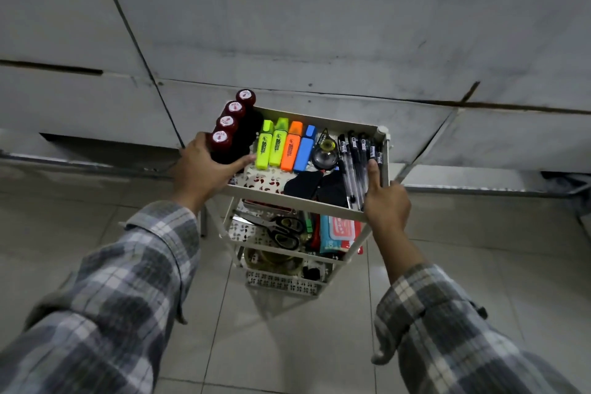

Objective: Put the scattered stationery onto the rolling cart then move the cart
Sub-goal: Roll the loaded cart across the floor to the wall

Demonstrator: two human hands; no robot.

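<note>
My left hand (204,169) grips the near-left corner of the white three-tier rolling cart (289,199) in the middle of the frame. The fingers are curled round the outside of the top rim and the thumb lies over the edge towards the highlighters. My right hand (386,203) holds the near-right corner the same way, fingers wrapped under the rim, thumb stretched straight up along the inside of the right wall, just beside the clear black-capped pens (353,166). On the top tray a row of four dark bottles with dark red caps (231,123) stands along the left edge, rising above the rim. Next to them lie two yellow-green highlighters (271,145), one orange highlighter (291,147) and one blue highlighter (305,150), then a clear round tape dispenser (325,154), with small black items (308,186) near the front rim. The middle tier holds black-handled scissors (284,231) and a blue and red soft pack (339,233); the bottom tier is too dim to read. The cart's far edge sits close to the grey wall panels (319,25) filling the upper frame. Pale grey floor tiles (281,345) lie open across the lower frame and on both sides of the cart.
</note>
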